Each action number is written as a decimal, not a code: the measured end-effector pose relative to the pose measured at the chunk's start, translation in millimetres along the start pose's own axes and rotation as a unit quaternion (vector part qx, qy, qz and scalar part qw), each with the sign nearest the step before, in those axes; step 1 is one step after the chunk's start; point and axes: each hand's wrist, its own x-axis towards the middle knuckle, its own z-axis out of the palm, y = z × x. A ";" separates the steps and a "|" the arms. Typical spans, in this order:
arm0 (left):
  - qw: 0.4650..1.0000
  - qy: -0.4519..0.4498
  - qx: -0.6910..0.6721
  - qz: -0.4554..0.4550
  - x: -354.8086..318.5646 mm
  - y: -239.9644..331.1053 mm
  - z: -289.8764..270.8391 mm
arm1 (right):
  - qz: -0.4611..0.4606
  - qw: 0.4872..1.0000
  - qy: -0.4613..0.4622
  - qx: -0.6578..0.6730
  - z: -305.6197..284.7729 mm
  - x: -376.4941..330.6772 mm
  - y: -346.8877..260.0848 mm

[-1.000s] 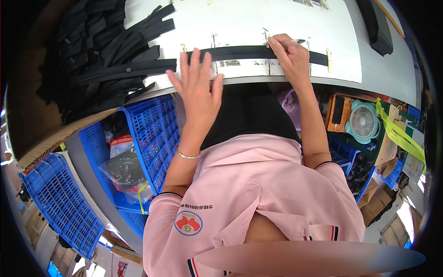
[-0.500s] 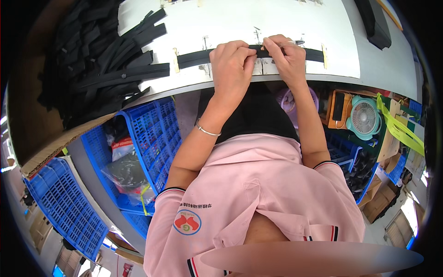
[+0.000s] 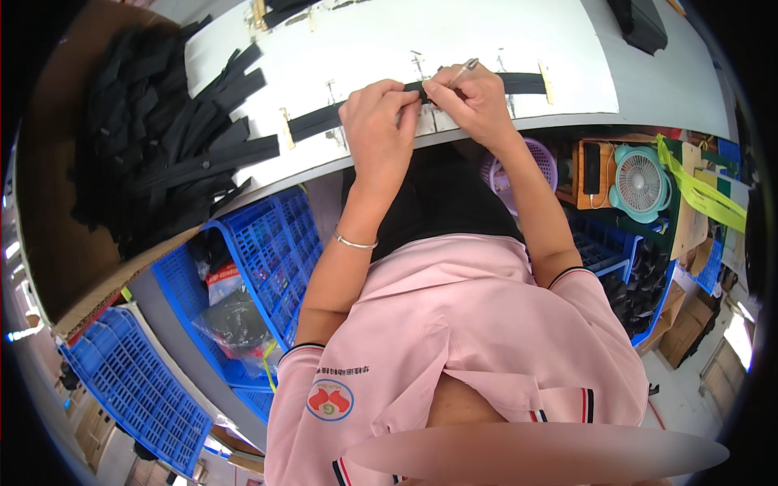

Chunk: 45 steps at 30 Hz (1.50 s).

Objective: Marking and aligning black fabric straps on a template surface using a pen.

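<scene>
A long black fabric strip, with a line along its length, lies flat across the white work surface between two pale tape marks. My left hand is closed at the strip's middle, thumb and fingertips pressed together on it. Close beside it, my right hand grips a slim clear pen, its upper end rising above the fingers. The pen's tip is hidden by the hand. Short dark lines mark the white surface along the strip.
Many loose black strips are heaped at the left, in and beside a cardboard box. A black block-shaped object sits at the far right. Below the table edge are blue crates, a purple basket and a teal fan.
The pen has swung from lying low toward the right to pointing more upward. My right hand has turned and come slightly nearer the left. The whole view has shifted a little.
</scene>
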 end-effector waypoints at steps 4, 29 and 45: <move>1.000 -0.006 0.007 0.002 -0.2 0.6 -4.6 | 0.104 0.985 0.049 0.128 -33.5 -2.2 -1.0; 0.992 -0.028 -0.043 0.112 25.7 48.7 80.3 | 0.134 0.988 0.077 0.013 -73.7 -9.1 42.8; 0.993 -0.036 -0.047 0.105 20.0 46.8 75.7 | 0.098 0.995 -0.008 -0.034 -83.5 -14.4 51.2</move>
